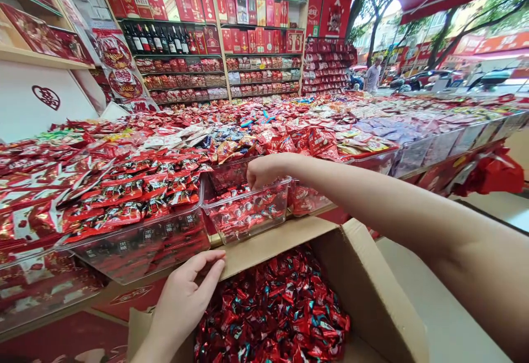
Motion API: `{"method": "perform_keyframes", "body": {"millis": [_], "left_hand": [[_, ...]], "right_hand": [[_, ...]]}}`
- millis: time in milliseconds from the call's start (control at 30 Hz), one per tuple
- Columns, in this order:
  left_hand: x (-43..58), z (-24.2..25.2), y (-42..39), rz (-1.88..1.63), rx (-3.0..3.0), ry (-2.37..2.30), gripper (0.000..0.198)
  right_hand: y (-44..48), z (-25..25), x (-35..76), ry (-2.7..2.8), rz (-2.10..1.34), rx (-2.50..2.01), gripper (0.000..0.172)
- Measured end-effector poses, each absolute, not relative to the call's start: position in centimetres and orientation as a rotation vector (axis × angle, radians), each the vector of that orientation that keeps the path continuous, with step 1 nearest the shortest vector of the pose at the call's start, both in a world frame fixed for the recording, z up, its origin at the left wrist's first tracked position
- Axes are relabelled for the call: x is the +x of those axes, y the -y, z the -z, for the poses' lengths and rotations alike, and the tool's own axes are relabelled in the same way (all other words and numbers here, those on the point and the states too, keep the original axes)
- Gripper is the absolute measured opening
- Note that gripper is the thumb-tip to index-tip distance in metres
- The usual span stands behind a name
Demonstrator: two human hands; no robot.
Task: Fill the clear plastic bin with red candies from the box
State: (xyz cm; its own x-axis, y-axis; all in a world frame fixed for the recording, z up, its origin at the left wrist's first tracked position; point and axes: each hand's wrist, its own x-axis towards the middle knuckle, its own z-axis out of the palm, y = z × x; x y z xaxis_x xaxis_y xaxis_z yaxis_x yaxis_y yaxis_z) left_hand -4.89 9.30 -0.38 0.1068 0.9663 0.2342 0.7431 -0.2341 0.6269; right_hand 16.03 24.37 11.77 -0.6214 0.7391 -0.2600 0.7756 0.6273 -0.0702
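My left hand (188,291) pinches the upper edge of an open cardboard box (285,236), thumb and fingers closed on its flap. Inside the box lies a heap of red wrapped candies (273,308) with blue and dark patches. My right hand (264,171) reaches down into a clear plastic bin (248,233) just behind the box. Its visible fingers are curled; the fingertips and anything in them are hidden below the rim. Small red-wrapped candies (243,214) partly fill that bin.
A clear bin piled with red and black packets (140,187) adjoins on the left. More heaped packets (306,141) spread behind and to the right. Shelves with boxes and bottles (159,41) line the back wall. A person (372,75) is outside; a red bag (496,170) hangs at right.
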Motion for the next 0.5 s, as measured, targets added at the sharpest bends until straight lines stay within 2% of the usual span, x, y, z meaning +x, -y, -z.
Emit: {"method": "perform_keyframes", "body": {"millis": [233,500], "left_hand": [[-5.0,1.1,-9.5,-0.897,2.181,-1.661,0.022],[-5.0,1.0,-9.4,-0.936,2.283,-1.642,0.023]], "right_hand": [[-26.9,-9.6,13.0,-2.328,0.550,1.063,0.049],[-26.5,-8.8,11.6,-2.093,0.897,1.142,0.044]]}}
